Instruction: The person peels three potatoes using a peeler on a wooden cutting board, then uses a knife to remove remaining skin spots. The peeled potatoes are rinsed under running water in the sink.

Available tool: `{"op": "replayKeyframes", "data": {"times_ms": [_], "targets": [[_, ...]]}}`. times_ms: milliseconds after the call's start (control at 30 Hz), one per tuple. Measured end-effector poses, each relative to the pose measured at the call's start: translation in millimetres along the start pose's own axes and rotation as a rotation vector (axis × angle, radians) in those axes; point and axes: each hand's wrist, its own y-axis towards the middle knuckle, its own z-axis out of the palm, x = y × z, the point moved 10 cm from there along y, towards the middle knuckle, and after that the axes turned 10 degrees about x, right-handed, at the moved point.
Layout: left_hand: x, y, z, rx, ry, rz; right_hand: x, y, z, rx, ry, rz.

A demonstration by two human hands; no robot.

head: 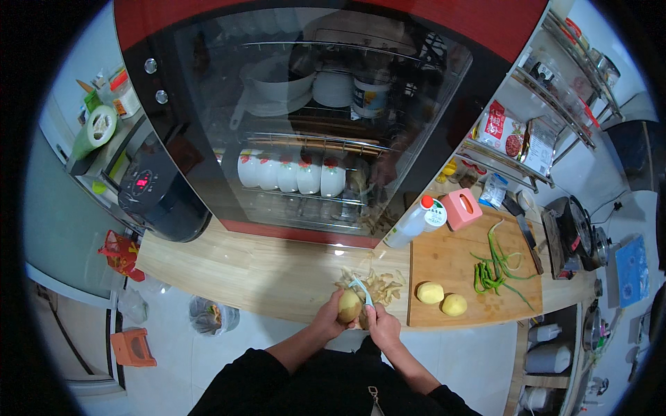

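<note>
My left hand point(330, 318) grips a partly peeled potato point(349, 307) just over the counter's front edge. In my right hand point(384, 327) is a light blue peeler point(363, 292), its head beside the potato's upper right side. A loose heap of potato peelings point(384, 285) lies on the counter just beyond both hands. To the right, two peeled potatoes, one point(430, 293) behind the other point(454, 304), rest on a wooden cutting board point(442, 260). Green peppers point(486, 277) and scallions point(499, 252) lie farther right on that board.
A glass-fronted dish cabinet point(291, 218) stands at the back of the counter point(250, 270). A knife point(529, 239) lies along the board's right edge. Behind the board are a white bottle point(408, 229) and a pink tissue box point(462, 209). A lined bin point(213, 314) stands on the floor.
</note>
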Motion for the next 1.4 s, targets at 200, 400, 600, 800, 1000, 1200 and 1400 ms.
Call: {"op": "replayKeyframes", "data": {"times_ms": [200, 400, 600, 800, 1000, 1200, 1400], "targets": [[0.8, 1.4, 1.1, 0.129, 0.052, -0.052, -39.3, 3.9, 11.9, 0.005, 0.013, 0.119], [-0.7, -0.1, 14.5, 0.219, 0.031, -0.035, -49.5, -2.7, 42.6, 0.319, 0.969, 0.305], [-3.7, 12.0, -5.1, 0.11, -0.037, 0.099, -17.3, -10.5, 42.0, 0.339, 1.071, 0.21], [1.7, 15.0, -4.8, 0.147, -0.022, 0.058, -8.2, -15.2, 43.9, 0.392, 1.153, 0.26], [0.4, -2.6, 12.8, 0.274, -0.003, -0.03, -16.2, -18.8, 56.1, 0.64, 1.482, 0.52], [-3.0, 5.0, -6.3, 0.272, 0.048, -0.011, -23.8, -21.6, 82.5, 0.934, 1.939, 0.435], [-5.8, 0.0, -8.6, 0.211, 0.009, -0.002, -37.5, -16.9, 74.6, 0.7, 1.581, 0.45]]}}
